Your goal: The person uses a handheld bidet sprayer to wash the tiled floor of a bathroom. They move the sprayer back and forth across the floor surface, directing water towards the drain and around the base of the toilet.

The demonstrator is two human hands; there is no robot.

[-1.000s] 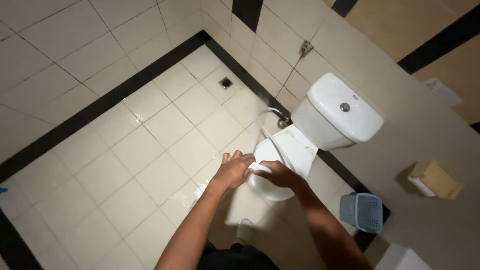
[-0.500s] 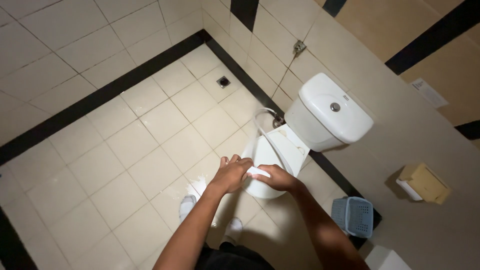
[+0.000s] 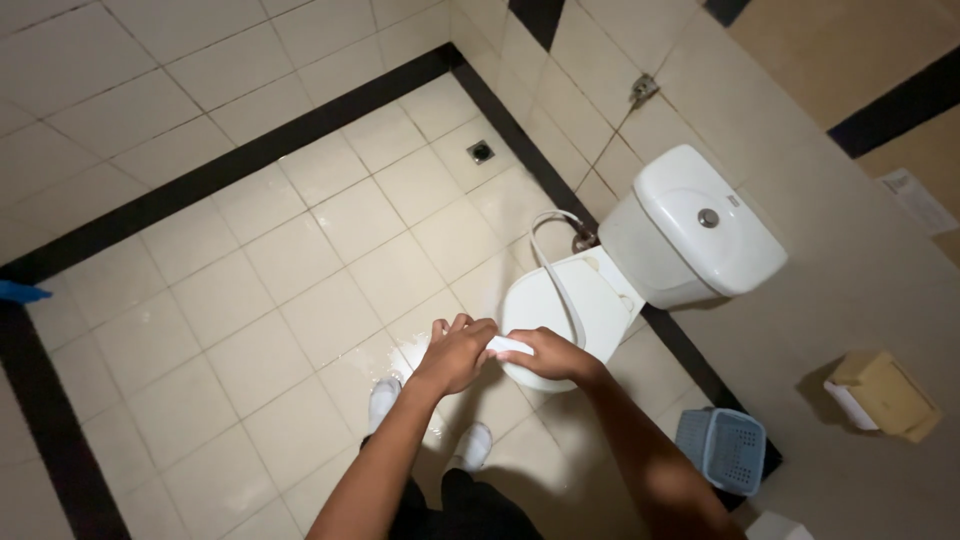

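My left hand [image 3: 455, 355] and right hand [image 3: 548, 355] meet in front of me, and between them I hold a small white object [image 3: 510, 346], flat and pale like a folded tissue or cloth; I cannot tell which. The left grip is curled shut around its near end, fingers [image 3: 462, 326] bent over the top. The right grip is closed on the other end, knuckles up. The white object spans the short gap between the two fists and hangs just over the front edge of the toilet lid [image 3: 565, 310].

Just beyond the hands sits the white toilet, lid down, with a thin hose [image 3: 548, 262] curving across it. Behind that stands the cistern [image 3: 700, 235] against the tiled wall, a round button on top. To the right of my right arm a blue-grey slatted bin [image 3: 735, 448] stands on the floor, and further right a tan paper holder [image 3: 880, 393] is fixed to the wall. Below my hands I see my white shoes [image 3: 383, 398] on the wet cream floor tiles [image 3: 250, 330].
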